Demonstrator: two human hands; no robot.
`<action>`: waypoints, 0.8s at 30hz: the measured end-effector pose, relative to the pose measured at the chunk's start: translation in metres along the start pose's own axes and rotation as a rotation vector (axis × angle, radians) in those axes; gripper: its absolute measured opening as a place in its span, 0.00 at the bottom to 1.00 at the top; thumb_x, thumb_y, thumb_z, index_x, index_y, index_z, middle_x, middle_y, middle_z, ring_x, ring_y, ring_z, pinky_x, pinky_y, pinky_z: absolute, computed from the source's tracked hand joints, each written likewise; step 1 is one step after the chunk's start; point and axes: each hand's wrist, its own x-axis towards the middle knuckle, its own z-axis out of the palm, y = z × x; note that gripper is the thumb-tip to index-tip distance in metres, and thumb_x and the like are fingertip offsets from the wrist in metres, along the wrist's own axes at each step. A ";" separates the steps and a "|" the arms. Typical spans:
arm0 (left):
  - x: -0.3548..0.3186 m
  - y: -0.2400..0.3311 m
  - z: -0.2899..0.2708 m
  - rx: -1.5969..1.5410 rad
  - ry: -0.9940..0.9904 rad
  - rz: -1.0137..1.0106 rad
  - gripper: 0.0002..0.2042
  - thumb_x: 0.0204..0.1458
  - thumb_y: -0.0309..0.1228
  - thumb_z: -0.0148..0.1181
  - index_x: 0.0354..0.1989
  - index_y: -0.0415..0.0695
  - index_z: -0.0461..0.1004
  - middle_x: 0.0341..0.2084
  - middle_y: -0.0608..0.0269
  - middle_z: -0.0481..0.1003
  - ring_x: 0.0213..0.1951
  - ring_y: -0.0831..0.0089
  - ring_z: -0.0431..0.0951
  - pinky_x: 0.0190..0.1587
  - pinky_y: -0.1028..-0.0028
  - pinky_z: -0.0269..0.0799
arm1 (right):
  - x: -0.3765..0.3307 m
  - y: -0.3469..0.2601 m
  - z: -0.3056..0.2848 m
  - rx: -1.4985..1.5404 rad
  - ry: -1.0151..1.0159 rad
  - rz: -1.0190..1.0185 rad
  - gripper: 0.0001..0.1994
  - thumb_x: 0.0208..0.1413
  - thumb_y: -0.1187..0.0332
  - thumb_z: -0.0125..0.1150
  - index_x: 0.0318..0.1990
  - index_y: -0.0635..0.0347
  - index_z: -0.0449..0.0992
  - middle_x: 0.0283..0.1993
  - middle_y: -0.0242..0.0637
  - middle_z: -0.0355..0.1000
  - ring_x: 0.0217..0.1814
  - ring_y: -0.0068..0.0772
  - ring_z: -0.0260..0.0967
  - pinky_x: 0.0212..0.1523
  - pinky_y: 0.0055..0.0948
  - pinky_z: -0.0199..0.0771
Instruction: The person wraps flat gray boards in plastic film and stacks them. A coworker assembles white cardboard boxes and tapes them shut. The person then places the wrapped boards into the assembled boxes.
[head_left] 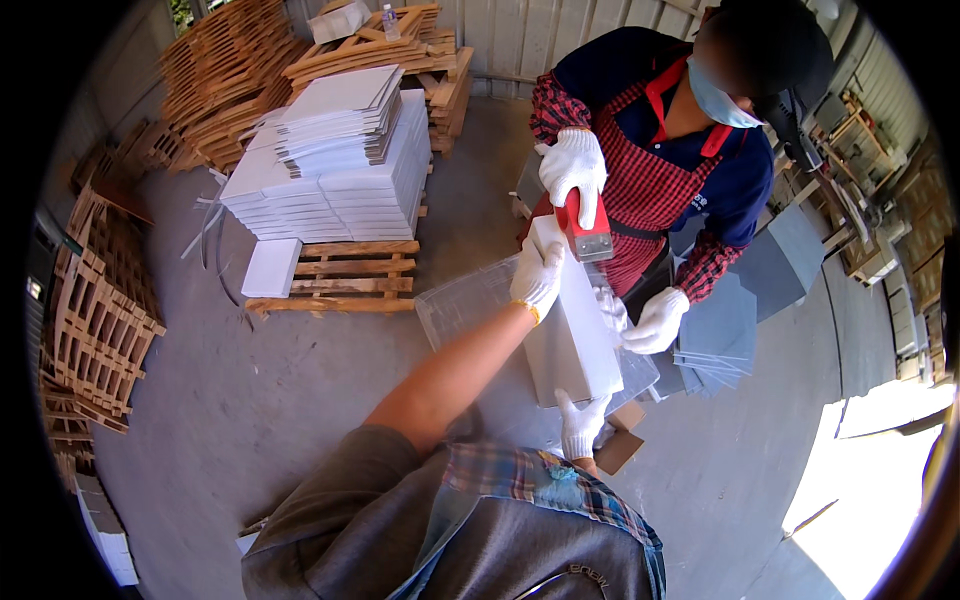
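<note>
White box (572, 330) tilted, long axis running away, left hand (537, 278) grip closed on top, right hand (581, 425) grip clasping bottom.

Long grey-white box (570, 330) sits tilted between both workers, smooth and closed, its far end touching the red tool (587, 232) above clear wrap (465, 300).

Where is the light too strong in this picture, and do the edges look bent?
Head view: sunlight burns out the floor at lower right; the white box between the left hand and right hand stays evenly lit and sharp; fisheye bends the wooden pallets near the dark rim.
</note>
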 end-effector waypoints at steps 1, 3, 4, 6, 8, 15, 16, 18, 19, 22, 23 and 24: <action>-0.001 -0.004 0.000 0.001 0.005 -0.001 0.29 0.62 0.53 0.50 0.56 0.36 0.63 0.49 0.33 0.74 0.50 0.38 0.75 0.53 0.50 0.69 | 0.000 0.002 0.000 -0.007 -0.013 -0.013 0.53 0.39 0.58 0.79 0.71 0.66 0.52 0.66 0.54 0.65 0.67 0.48 0.63 0.68 0.38 0.60; -0.005 -0.009 0.002 0.002 0.007 -0.005 0.28 0.62 0.52 0.49 0.56 0.37 0.64 0.49 0.34 0.74 0.50 0.38 0.75 0.53 0.50 0.69 | 0.000 0.010 -0.003 -0.023 -0.032 -0.035 0.53 0.40 0.58 0.79 0.72 0.66 0.53 0.66 0.54 0.64 0.67 0.49 0.63 0.68 0.38 0.60; -0.008 -0.010 0.004 0.026 0.005 -0.027 0.27 0.63 0.51 0.49 0.59 0.39 0.63 0.50 0.35 0.74 0.51 0.38 0.75 0.54 0.51 0.68 | 0.002 0.017 -0.004 -0.020 -0.033 -0.035 0.53 0.40 0.58 0.79 0.72 0.66 0.53 0.67 0.54 0.64 0.68 0.48 0.62 0.68 0.38 0.59; -0.018 -0.013 0.006 -0.005 0.033 0.051 0.27 0.64 0.50 0.49 0.62 0.40 0.62 0.51 0.35 0.74 0.52 0.38 0.74 0.55 0.52 0.68 | -0.001 0.024 -0.006 -0.006 -0.028 -0.060 0.53 0.40 0.58 0.79 0.72 0.65 0.52 0.68 0.54 0.63 0.69 0.48 0.62 0.69 0.38 0.59; -0.028 -0.015 0.009 -0.043 0.048 0.134 0.21 0.68 0.45 0.47 0.61 0.42 0.63 0.51 0.48 0.74 0.51 0.58 0.75 0.55 0.62 0.69 | 0.000 0.030 -0.009 0.001 -0.042 -0.080 0.50 0.43 0.61 0.77 0.72 0.66 0.52 0.67 0.50 0.62 0.69 0.44 0.60 0.69 0.39 0.58; -0.074 -0.020 -0.006 -0.726 -0.155 -0.253 0.21 0.70 0.43 0.45 0.64 0.43 0.66 0.49 0.58 0.75 0.49 0.71 0.74 0.53 0.67 0.71 | -0.003 0.049 -0.014 -0.025 -0.015 -0.114 0.54 0.38 0.54 0.79 0.72 0.62 0.53 0.69 0.52 0.61 0.70 0.47 0.61 0.69 0.40 0.59; -0.086 -0.023 -0.011 -0.789 -0.159 -0.356 0.22 0.70 0.43 0.45 0.64 0.43 0.66 0.49 0.59 0.75 0.49 0.72 0.74 0.53 0.68 0.70 | -0.005 0.048 -0.015 -0.030 -0.019 -0.114 0.54 0.37 0.54 0.79 0.72 0.61 0.53 0.68 0.52 0.61 0.70 0.47 0.61 0.69 0.41 0.59; -0.116 -0.015 -0.014 -0.781 -0.106 -0.469 0.23 0.70 0.44 0.46 0.64 0.41 0.67 0.52 0.60 0.73 0.52 0.73 0.73 0.56 0.69 0.70 | -0.006 0.047 -0.017 -0.039 -0.027 -0.101 0.54 0.37 0.53 0.79 0.71 0.61 0.53 0.67 0.52 0.62 0.70 0.48 0.62 0.68 0.42 0.60; -0.137 -0.009 -0.014 -0.708 -0.045 -0.481 0.24 0.69 0.46 0.46 0.63 0.39 0.67 0.56 0.61 0.71 0.55 0.73 0.72 0.59 0.69 0.69 | -0.007 0.046 -0.018 -0.043 -0.037 -0.086 0.54 0.37 0.53 0.79 0.71 0.60 0.53 0.67 0.51 0.63 0.69 0.48 0.62 0.68 0.42 0.61; -0.181 -0.015 -0.011 -0.328 -0.127 -0.294 0.31 0.65 0.47 0.54 0.67 0.36 0.60 0.60 0.54 0.68 0.59 0.68 0.69 0.62 0.68 0.64 | -0.006 0.044 -0.022 -0.096 -0.034 -0.064 0.54 0.37 0.54 0.79 0.71 0.59 0.53 0.66 0.51 0.63 0.68 0.48 0.63 0.67 0.42 0.62; -0.197 0.016 -0.016 -0.183 -0.188 -0.184 0.33 0.63 0.46 0.58 0.69 0.36 0.58 0.61 0.51 0.67 0.59 0.65 0.70 0.63 0.66 0.64 | -0.005 0.045 -0.024 -0.124 -0.025 -0.058 0.54 0.37 0.55 0.79 0.72 0.59 0.53 0.66 0.51 0.64 0.68 0.48 0.63 0.67 0.42 0.62; -0.205 0.037 -0.019 -0.135 -0.184 -0.095 0.35 0.60 0.45 0.61 0.69 0.37 0.57 0.60 0.48 0.67 0.59 0.63 0.70 0.63 0.65 0.64 | -0.003 0.052 -0.021 -0.064 -0.037 -0.069 0.53 0.37 0.55 0.79 0.71 0.59 0.53 0.66 0.50 0.63 0.68 0.47 0.63 0.67 0.42 0.62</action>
